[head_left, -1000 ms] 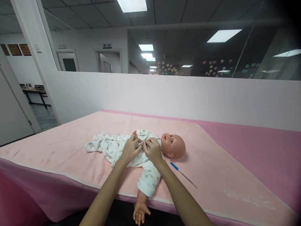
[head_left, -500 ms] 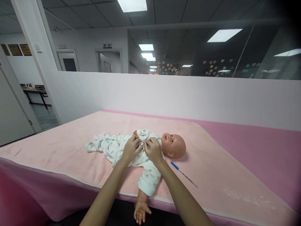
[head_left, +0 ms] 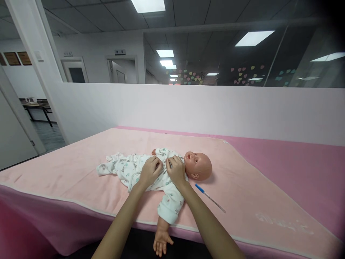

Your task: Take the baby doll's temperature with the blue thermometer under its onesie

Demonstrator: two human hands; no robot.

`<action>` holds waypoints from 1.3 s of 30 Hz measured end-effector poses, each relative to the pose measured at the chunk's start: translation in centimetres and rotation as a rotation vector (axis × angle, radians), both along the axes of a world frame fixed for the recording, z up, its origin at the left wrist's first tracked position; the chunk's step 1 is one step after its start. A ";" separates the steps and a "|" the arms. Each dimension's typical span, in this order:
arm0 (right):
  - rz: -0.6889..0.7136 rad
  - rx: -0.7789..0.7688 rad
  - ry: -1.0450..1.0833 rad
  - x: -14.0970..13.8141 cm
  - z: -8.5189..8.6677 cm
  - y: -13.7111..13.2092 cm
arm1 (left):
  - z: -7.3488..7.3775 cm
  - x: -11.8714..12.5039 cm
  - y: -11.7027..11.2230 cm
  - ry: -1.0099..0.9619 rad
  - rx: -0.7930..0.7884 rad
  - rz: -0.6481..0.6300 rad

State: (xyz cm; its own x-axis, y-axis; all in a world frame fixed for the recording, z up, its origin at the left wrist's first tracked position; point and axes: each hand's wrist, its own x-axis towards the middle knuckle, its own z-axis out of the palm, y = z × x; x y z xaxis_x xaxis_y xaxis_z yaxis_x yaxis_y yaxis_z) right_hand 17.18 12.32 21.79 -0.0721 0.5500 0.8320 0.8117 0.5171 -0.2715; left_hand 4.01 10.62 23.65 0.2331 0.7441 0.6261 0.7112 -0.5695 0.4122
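Observation:
A baby doll (head_left: 198, 165) lies on its back on a pale pink blanket (head_left: 237, 187), head to the right, dressed in a white printed romper (head_left: 126, 169). One doll arm hangs over the near edge, its bare hand (head_left: 161, 243) below the blanket. My left hand (head_left: 150, 171) and my right hand (head_left: 175, 169) both rest on the doll's chest, fingers curled and pinching the romper's front near the collar. The fingertips are close together; what lies between them is hidden.
A thin stick with a blue end (head_left: 209, 197) lies on the blanket right of the doll. The blanket covers a darker pink bed (head_left: 296, 162). A white partition wall (head_left: 188, 108) runs behind it, with an open doorway (head_left: 40, 118) at the left.
The view has shifted slightly. My hands stay on the doll's chest; the fingers have shifted a little on the romper's front.

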 end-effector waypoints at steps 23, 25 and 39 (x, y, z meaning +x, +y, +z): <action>-0.035 -0.035 0.071 0.0 -0.1 0.5 | -0.9 -0.4 -0.6 0.192 0.302 0.077; -0.035 -0.040 0.082 0.1 -0.1 0.5 | -1.0 -0.3 -0.7 0.180 0.368 0.109; 0.262 0.173 -0.246 -1.9 1.3 -2.1 | -1.5 -1.5 -1.2 -0.005 0.387 0.490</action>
